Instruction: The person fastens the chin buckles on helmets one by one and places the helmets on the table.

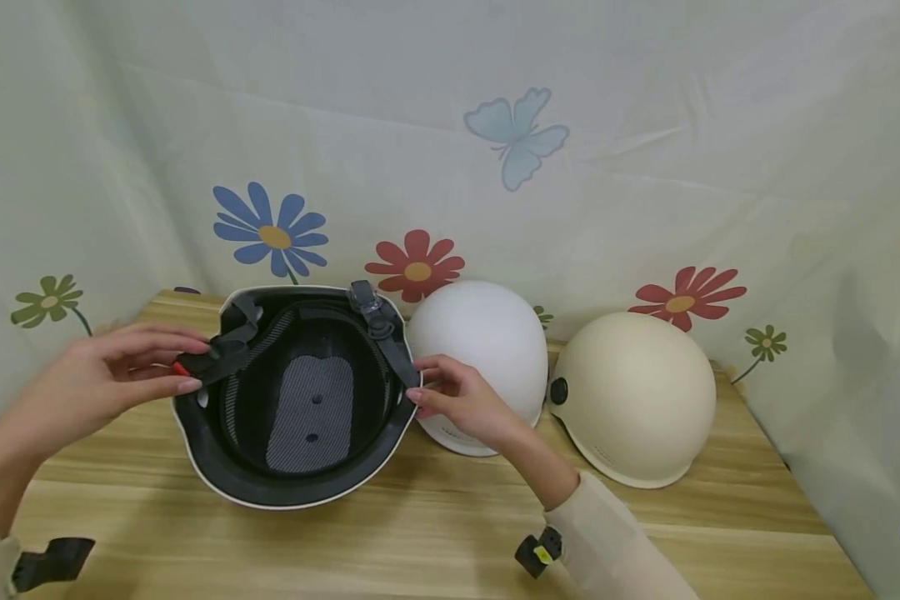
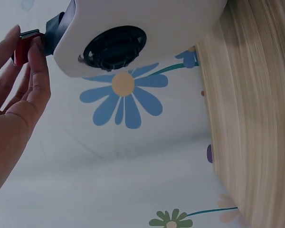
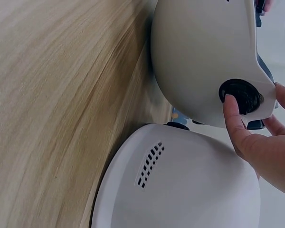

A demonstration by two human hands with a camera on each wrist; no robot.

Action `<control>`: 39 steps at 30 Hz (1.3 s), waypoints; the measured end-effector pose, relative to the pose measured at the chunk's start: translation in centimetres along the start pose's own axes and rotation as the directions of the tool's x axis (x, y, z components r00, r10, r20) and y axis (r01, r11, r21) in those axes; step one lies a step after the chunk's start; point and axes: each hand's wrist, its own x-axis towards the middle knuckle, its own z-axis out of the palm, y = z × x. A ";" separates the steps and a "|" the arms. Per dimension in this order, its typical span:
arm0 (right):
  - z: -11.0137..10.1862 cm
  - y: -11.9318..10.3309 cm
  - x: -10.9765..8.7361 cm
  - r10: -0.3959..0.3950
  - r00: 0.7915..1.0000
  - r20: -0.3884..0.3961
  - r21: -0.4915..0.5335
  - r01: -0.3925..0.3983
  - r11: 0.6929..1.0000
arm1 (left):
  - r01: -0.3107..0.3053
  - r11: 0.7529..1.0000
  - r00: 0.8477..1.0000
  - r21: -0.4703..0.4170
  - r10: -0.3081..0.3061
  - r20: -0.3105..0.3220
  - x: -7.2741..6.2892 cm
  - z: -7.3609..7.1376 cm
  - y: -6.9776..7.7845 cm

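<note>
An upturned helmet (image 1: 311, 417) with a black padded inside and a pale shell lies at the left of the table, its opening toward me. My left hand (image 1: 116, 367) pinches the red and black strap buckle (image 2: 28, 46) between thumb and fingers at the helmet's left rim. With my right hand (image 1: 468, 404) I grip the right rim, thumb at the edge beside the dark strap (image 1: 399, 360). In the right wrist view one fingertip touches the round black side knob (image 3: 240, 96). Another strap end with a clip (image 1: 367, 304) lies over the back rim.
A white helmet (image 1: 487, 333) stands dome up just right of the upturned one, close behind my right hand. Farther right is a cream helmet (image 1: 637, 400), also dome up. All rest on a wooden table (image 1: 435, 533) before a flower-printed curtain (image 1: 607, 208).
</note>
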 end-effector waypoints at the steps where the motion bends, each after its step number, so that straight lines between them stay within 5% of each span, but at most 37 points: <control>1: 0.0 0.0 0.0 0.004 1.000 0.000 -0.001 -0.004 1.000 | -0.015 1.000 1.000 -0.007 0.015 -0.012 0.1 0.2 0.1; 7: 0.3 0.1 0.2 0.017 1.000 -0.006 -0.009 -0.017 1.000 | -0.082 0.995 0.995 -0.052 0.079 -0.065 0.5 0.7 0.9; 23: 0.9 0.1 0.6 0.028 1.000 -0.003 0.030 -0.028 0.999 | -0.155 0.987 0.988 -0.033 0.154 -0.009 1.2 1.4 0.8; 30: 1.0 0.1 0.6 0.026 1.000 -0.004 0.031 -0.025 0.999 | -0.246 0.944 0.963 -0.219 0.264 0.055 1.5 1.4 0.9; 36: 1.1 0.2 0.5 0.013 1.000 -0.007 0.039 -0.013 0.999 | -0.337 0.941 0.941 -0.026 0.337 -0.013 1.5 1.9 1.1; 39: 1.1 0.2 0.5 0.007 1.000 -0.006 0.039 -0.006 0.999 | -0.343 0.939 0.939 0.001 0.343 -0.028 1.6 2.0 1.2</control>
